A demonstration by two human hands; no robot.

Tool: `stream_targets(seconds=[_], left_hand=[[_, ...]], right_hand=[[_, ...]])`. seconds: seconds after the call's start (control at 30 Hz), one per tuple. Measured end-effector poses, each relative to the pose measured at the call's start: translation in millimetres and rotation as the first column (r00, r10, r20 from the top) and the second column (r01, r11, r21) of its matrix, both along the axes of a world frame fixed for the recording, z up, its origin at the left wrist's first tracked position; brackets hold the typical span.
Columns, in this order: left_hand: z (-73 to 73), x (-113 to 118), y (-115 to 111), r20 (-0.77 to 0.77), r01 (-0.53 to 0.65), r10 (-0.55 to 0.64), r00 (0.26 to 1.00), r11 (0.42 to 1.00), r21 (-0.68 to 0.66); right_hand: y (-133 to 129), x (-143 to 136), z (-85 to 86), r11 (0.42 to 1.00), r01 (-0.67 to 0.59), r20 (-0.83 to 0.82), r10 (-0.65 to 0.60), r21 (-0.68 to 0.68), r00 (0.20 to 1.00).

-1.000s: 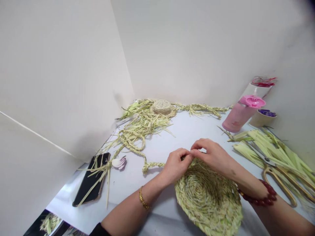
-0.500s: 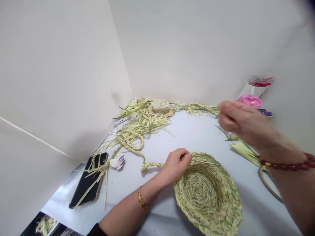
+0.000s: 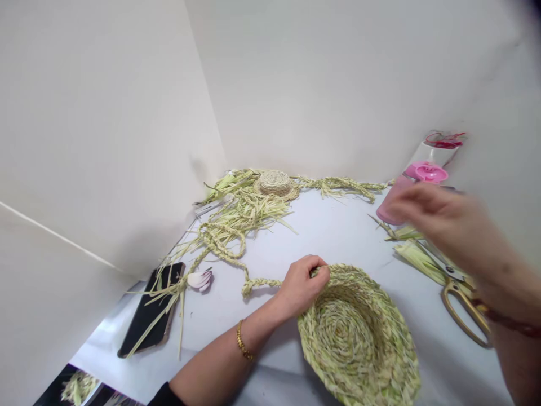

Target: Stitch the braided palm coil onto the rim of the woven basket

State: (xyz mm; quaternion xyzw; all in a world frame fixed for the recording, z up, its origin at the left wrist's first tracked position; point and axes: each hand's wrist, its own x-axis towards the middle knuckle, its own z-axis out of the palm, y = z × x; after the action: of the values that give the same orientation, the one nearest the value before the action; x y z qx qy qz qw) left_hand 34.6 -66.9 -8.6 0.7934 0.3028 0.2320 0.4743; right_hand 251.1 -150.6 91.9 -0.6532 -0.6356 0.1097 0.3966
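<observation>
My left hand (image 3: 303,285) is closed on the rim of a woven straw hat (image 3: 340,332), its hollow turned up towards me. From beside that hand a braided straw cord (image 3: 262,283) runs left across the table. My right hand (image 3: 435,217) is raised at the right, apart from the hat and blurred. Its fingers look pressed together, but whatever they may pinch is too fine or smeared to make out. Below the right wrist lie scissors (image 3: 467,316) with gold-coloured handles, beside a pale green husk (image 3: 418,260).
A small finished-looking straw hat (image 3: 274,183) sits among loose straw strips (image 3: 257,211) at the back. On the left are a black phone (image 3: 154,307) and a whitish-purple piece (image 3: 200,279). A pink bottle (image 3: 391,202) and pink dish (image 3: 431,172) stand back right.
My right hand has moved right and slightly down, uncovering the pink bottle and more of the scissors. My left hand keeps its hold, and the hat has barely shifted.
</observation>
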Motion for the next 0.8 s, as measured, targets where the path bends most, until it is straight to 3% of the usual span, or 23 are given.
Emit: stream_targets(seconds=[0.03,0.17,0.33,0.4,0.57,0.73,0.8], left_hand=[[-0.6,-0.1,0.8,0.002,0.001,-0.001,1.000,1.000,-0.002],[-1.6,0.2,1.6,0.013,0.005,-0.005,1.000,1.000,-0.005],[-1.5,0.5,0.6,0.012,0.004,-0.004,1.000,1.000,-0.008],[-1.2,0.4,0.5,0.005,0.008,-0.008,1.000,1.000,-0.005],[0.8,0.0,0.2,-0.009,0.046,-0.046,0.999,0.999,0.019],[2.6,-0.5,1.6,-0.040,0.073,-0.072,0.997,0.997,0.029],[2.9,-0.6,2.3,-0.032,0.086,-0.085,0.996,0.996,0.030]], right_hand=[[3.0,-10.8,-9.2,0.999,0.030,0.064,-0.027,-0.044,0.998],[6.4,-41.5,-44.7,0.940,-0.078,0.265,0.172,-0.333,0.949],[-0.9,-38.5,-70.0,0.924,-0.051,0.402,0.214,-0.379,0.890],[-2.5,-34.3,-72.1,0.928,-0.018,0.441,0.194,-0.372,0.876],[0.0,-29.1,-60.3,0.899,-0.081,0.418,0.278,-0.431,0.865],[6.9,-24.6,-54.7,0.938,-0.029,0.602,0.245,-0.346,0.760],[9.0,-21.6,-53.8,0.931,-0.066,0.578,0.277,-0.359,0.768]])
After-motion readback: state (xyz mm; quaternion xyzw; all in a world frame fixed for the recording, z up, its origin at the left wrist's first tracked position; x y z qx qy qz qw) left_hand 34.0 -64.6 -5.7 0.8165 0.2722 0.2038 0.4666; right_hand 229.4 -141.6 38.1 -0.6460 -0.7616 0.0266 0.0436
